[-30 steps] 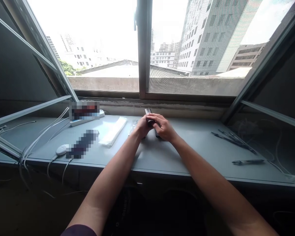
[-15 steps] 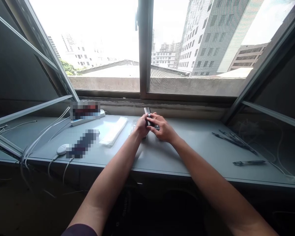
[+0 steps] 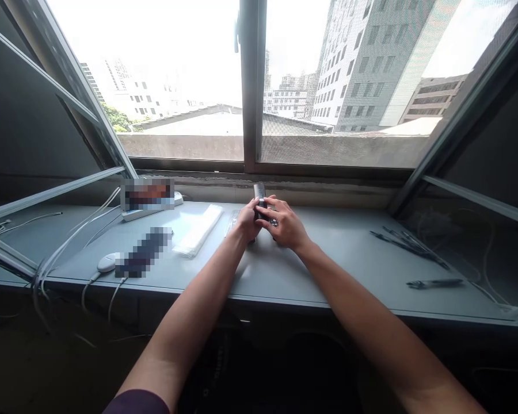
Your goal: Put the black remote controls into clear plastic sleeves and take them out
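Observation:
A dark grey, tube-shaped device [image 3: 259, 190] stands out beyond my fingers near the middle of the desk; its exact kind cannot be made out. My left hand [image 3: 246, 221] is wrapped round its side, thumb on top. From the right, my right hand [image 3: 288, 223] closes over the same device, fingers bent across it. Most of its lower part is hidden by both hands. Under my right fingers shows a small dark, patterned bit [image 3: 274, 222], too small to name. Left of my left hand lies a clear plastic piece [image 3: 232, 221], partly covered.
A white plastic-wrapped packet [image 3: 198, 230] lies left on the grey desk [image 3: 345, 253]. Further left are a power strip [image 3: 132, 215], a blurred-out item [image 3: 144, 253], a round white charger [image 3: 107, 263] and cables [image 3: 69, 238]. Several pens [image 3: 408, 247] and a thicker pen-like tool [image 3: 435, 283] lie right.
Both hands keep their hold on the tube-shaped device. It tilts slightly more upright, and the right fingers have shifted a little. The view has moved slightly.

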`<action>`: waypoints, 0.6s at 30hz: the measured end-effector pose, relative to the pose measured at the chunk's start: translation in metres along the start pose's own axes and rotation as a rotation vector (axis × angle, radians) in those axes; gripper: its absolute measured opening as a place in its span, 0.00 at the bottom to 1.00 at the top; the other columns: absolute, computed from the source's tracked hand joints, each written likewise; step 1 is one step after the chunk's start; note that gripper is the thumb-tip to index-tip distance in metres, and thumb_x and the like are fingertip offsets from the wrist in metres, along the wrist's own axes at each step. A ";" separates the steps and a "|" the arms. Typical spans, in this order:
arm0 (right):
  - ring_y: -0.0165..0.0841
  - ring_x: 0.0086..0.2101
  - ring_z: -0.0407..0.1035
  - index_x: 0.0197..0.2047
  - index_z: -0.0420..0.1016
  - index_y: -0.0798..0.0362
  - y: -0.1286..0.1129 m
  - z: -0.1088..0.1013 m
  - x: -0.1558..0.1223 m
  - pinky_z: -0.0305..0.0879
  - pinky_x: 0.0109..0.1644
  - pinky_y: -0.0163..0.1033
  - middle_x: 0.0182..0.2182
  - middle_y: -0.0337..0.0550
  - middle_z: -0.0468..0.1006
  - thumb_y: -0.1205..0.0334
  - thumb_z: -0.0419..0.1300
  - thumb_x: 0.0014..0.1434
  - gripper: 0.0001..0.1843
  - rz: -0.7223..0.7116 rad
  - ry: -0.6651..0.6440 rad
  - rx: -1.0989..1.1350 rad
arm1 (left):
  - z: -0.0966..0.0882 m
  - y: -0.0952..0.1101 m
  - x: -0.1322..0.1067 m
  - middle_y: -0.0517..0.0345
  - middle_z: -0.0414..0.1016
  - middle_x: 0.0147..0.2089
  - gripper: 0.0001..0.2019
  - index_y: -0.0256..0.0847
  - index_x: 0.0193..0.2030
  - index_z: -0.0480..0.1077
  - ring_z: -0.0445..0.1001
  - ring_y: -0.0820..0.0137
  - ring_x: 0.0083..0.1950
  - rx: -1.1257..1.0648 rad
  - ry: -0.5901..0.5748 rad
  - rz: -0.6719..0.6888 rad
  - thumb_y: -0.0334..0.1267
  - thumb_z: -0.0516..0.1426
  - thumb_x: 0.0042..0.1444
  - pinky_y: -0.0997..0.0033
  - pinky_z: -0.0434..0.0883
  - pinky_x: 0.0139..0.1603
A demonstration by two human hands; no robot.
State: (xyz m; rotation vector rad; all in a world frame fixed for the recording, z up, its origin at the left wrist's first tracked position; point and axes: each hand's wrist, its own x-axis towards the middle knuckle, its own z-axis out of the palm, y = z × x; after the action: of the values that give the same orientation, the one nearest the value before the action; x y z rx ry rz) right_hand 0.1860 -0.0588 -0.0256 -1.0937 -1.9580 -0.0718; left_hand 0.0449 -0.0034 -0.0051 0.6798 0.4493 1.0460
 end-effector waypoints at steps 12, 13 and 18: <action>0.55 0.64 0.71 0.80 0.64 0.46 0.013 -0.007 0.000 0.67 0.71 0.65 0.67 0.55 0.76 0.48 0.68 0.69 0.40 0.073 0.033 0.055 | 0.002 -0.005 0.002 0.52 0.82 0.46 0.17 0.42 0.62 0.75 0.82 0.67 0.42 0.169 -0.005 0.152 0.36 0.61 0.68 0.69 0.80 0.44; 0.55 0.65 0.71 0.80 0.63 0.45 0.013 -0.007 0.000 0.67 0.71 0.63 0.68 0.55 0.76 0.49 0.68 0.69 0.41 0.057 0.017 0.069 | 0.001 -0.005 0.002 0.53 0.82 0.46 0.21 0.43 0.65 0.74 0.82 0.67 0.42 0.190 0.026 0.167 0.34 0.63 0.66 0.69 0.80 0.44; 0.54 0.67 0.68 0.79 0.66 0.44 0.015 -0.006 0.000 0.64 0.74 0.63 0.69 0.53 0.74 0.54 0.74 0.64 0.44 -0.006 -0.070 0.072 | -0.004 -0.007 0.007 0.59 0.80 0.44 0.35 0.47 0.70 0.69 0.78 0.71 0.37 0.250 0.166 0.230 0.26 0.67 0.56 0.73 0.77 0.42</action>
State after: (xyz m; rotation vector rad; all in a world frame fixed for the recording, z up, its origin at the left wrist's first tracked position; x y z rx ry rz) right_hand 0.2006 -0.0524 -0.0270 -1.0564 -2.0101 0.0335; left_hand 0.0501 0.0021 -0.0127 0.8851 0.6649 1.2823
